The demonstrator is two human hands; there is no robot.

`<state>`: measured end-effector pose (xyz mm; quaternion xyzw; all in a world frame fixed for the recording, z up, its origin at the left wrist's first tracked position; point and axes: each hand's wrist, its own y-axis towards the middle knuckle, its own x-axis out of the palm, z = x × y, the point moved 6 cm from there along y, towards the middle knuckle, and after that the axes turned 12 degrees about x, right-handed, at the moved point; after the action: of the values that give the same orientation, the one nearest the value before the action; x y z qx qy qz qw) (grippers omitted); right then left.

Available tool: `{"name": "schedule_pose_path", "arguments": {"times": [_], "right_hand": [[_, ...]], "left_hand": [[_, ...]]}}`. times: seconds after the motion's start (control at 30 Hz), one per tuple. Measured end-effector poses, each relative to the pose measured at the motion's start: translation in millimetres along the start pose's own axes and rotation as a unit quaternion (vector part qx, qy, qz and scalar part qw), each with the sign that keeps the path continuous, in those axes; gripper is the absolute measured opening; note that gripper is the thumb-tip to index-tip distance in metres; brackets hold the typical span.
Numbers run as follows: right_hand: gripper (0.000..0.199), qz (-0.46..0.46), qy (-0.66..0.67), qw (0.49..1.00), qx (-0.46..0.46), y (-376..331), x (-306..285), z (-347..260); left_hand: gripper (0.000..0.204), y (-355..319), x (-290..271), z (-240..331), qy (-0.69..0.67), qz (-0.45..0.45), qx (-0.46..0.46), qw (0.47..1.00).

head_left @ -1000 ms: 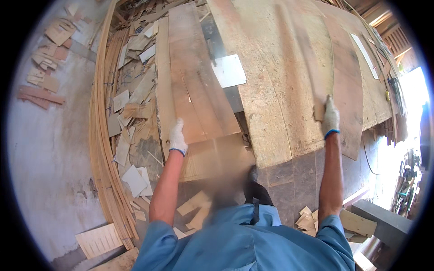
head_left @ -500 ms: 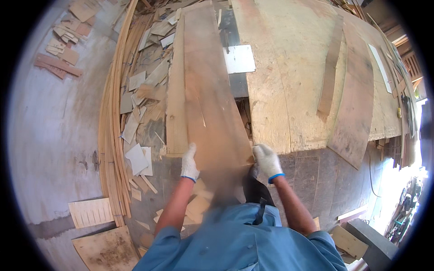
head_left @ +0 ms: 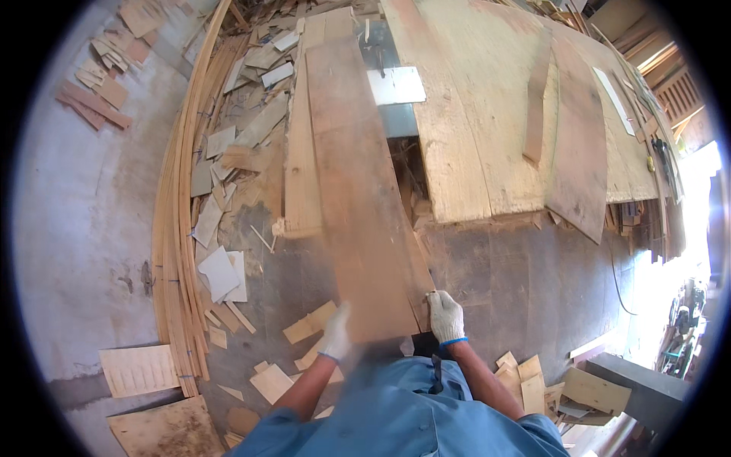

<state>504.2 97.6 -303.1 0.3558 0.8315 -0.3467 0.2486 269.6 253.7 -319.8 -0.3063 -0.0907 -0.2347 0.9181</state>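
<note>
A long brown wooden board (head_left: 358, 198) stretches from the worktable toward my body, its near end out past the table edge and slightly blurred. My left hand (head_left: 336, 333), in a white knit glove, is at the board's left edge near that end and is smeared by motion. On the opposite side my gloved right hand (head_left: 446, 316) is closed on the near right corner, where a narrow strip of wood shows along the board's edge. The far part of the board rests on the pale wooden tabletop (head_left: 472, 145), beside a dark slot in it.
A white rectangular piece (head_left: 397, 85) lies across the slot. Another brown board (head_left: 579, 145) and a narrow strip (head_left: 537, 107) lie on the tabletop's right side. Long slats (head_left: 173, 251) run along the left wall. Wood offcuts (head_left: 272, 383) litter the floor; a grey beam (head_left: 640, 387) is at lower right.
Both hands have come nearer to my body, drawing the board with them. Its near end now reaches farther past the table edge. The view has shifted slightly.
</note>
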Motion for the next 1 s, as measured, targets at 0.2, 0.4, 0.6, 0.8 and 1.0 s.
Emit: {"name": "schedule_pose_path", "arguments": {"times": [0.2, 0.4, 0.6, 0.8, 1.0], "right_hand": [[0.027, 0.010, 0.013, 1.000, 0.009, -82, 11, 44], [0.027, 0.009, 0.038, 0.999, 0.021, -156, 10, 93], [0.025, 0.000, 0.122, 0.985, 0.118, -226, -15, 118], [0.025, -0.002, 0.129, 0.984, 0.126, -274, 9, 200], [0.028, -0.024, 0.129, 0.984, 0.121, -281, 5, 190]], "left_hand": [[0.056, -46, -20, -14, -0.081, -0.004, -0.003, 0.997], [0.051, -85, -35, -50, -0.039, 0.011, 0.018, 0.999], [0.052, -162, -29, -76, 0.090, 0.023, 0.052, 0.994], [0.051, -213, -29, -110, 0.081, 0.010, 0.030, 0.996], [0.054, -222, -25, -97, 0.100, 0.017, 0.028, 0.994]]}}
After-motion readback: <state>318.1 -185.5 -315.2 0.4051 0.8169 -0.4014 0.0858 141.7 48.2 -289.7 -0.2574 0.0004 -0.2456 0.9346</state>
